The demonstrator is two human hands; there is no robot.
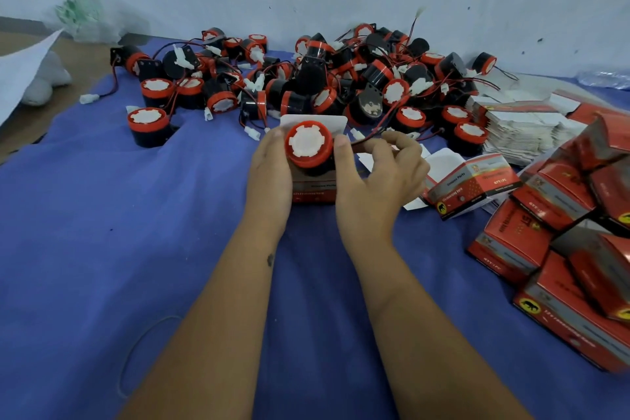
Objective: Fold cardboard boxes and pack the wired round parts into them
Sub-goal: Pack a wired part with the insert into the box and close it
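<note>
Both forearms reach forward; left hand [269,167] and right hand [371,177] grip the box [313,189] holding the round part [308,143] between them.

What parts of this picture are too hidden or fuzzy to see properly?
Head view only:
- The open box: its inside is hidden by the round part and both hands, left and right.
- The print on that box: too blurred to read.
- The packed boxes: cut off by the right edge.
- The white lump: half covered by paper.
</note>
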